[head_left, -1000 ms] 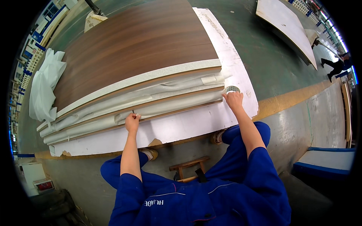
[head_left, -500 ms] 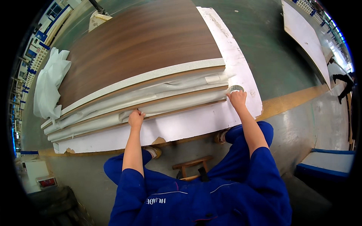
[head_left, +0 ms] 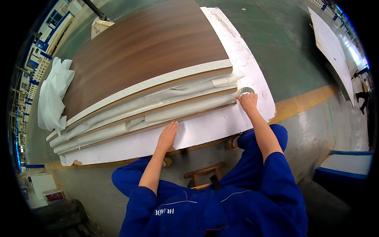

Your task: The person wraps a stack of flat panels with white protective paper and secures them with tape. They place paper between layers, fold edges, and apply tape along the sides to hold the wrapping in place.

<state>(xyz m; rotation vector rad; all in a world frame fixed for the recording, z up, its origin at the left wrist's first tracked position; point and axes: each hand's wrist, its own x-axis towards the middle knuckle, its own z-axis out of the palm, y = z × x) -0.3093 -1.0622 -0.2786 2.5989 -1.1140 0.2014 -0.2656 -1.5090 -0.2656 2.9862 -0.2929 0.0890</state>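
My left hand (head_left: 168, 135) is off the stack's front edge, above the white base board (head_left: 205, 130). Its fingers are stretched out and close together, with nothing held. At the stack's right front corner my right hand (head_left: 248, 102) is closed on a roll of tape (head_left: 246, 90), its fingertips partly hidden. Several flat panels lie stacked before me, the topmost a dark brown wood-grain panel (head_left: 150, 55) with a pale front edge. Between the panels, white wrapping sheet (head_left: 189, 109) bulges out along the front.
Loose white sheeting (head_left: 55, 91) hangs over the stack's left end. A small wooden stool (head_left: 203, 173) stands between my legs. Another large pale panel (head_left: 333, 51) is at the far right, and a person's dark-clothed leg (head_left: 362, 102) shows near the right rim.
My left hand has let go of the wrapping at the stack's front, moved right and toward me, and straightened its fingers. My right hand stays at the corner with the tape.
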